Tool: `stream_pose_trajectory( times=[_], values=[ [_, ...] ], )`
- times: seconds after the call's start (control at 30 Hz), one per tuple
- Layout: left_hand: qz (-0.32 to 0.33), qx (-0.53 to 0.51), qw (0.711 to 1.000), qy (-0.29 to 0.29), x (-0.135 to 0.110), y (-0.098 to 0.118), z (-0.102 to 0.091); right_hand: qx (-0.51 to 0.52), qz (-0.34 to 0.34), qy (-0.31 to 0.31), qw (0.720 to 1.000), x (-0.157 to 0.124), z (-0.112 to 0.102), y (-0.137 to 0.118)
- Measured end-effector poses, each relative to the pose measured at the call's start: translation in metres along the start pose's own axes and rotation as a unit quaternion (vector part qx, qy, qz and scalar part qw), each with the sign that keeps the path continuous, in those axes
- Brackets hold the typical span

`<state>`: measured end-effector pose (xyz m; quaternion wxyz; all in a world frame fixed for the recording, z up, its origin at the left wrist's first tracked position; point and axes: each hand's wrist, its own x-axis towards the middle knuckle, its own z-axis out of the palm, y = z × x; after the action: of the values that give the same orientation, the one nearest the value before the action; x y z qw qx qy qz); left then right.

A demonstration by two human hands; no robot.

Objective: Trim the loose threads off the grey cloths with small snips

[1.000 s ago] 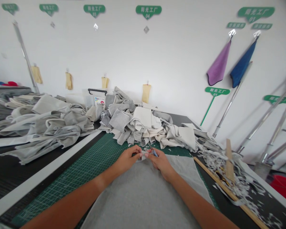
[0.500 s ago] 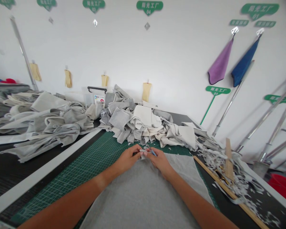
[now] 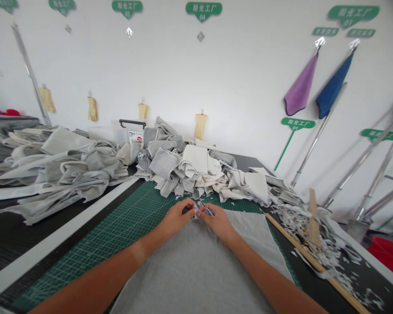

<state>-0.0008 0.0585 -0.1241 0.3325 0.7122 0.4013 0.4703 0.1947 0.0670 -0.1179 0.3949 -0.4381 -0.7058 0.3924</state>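
Observation:
A large grey cloth lies spread over the green cutting mat, reaching toward me between my forearms. At its far edge my left hand is closed, pinching a bunched bit of the cloth between thumb and fingers. Right beside it, fingertips nearly touching, my right hand grips a slim tool with a light blue handle and a thin metal tip. The tool is too small and covered to tell its exact kind. Fingers partly hide the bunched edge.
Behind the hands rises a heap of folded grey cloths; another pile lies left. A wooden ruler runs along the right, near shredded scraps, a short wooden strip and scissors. A red bucket stands far right.
Both hands stay at the cloth's far edge, their fingertips shifting slightly. The blue-handled tool has turned a little in my right hand. The view has moved slightly.

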Motion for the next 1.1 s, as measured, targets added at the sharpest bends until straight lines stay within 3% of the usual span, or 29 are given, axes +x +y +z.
stream_pose_trajectory(
  times=[0.23,0.47,0.73,1.1],
  values=[
    [-0.011,-0.043,0.999,0.006,-0.0003,-0.0006,0.0013,0.042,0.031,0.006,0.999,-0.0014,0.0007,-0.0005],
    [-0.023,-0.024,0.999,0.007,-0.0028,0.0010,0.0051,0.023,0.007,0.018,1.000,-0.0012,-0.0001,0.0052],
    [-0.065,-0.078,0.994,0.034,-0.0009,0.0023,0.0079,0.023,0.012,0.013,1.000,-0.0017,0.0002,0.0031],
    [-0.073,-0.064,0.995,0.009,-0.0002,-0.0001,0.0096,0.028,0.008,0.026,0.999,-0.0011,0.0008,0.0028]
  ],
)
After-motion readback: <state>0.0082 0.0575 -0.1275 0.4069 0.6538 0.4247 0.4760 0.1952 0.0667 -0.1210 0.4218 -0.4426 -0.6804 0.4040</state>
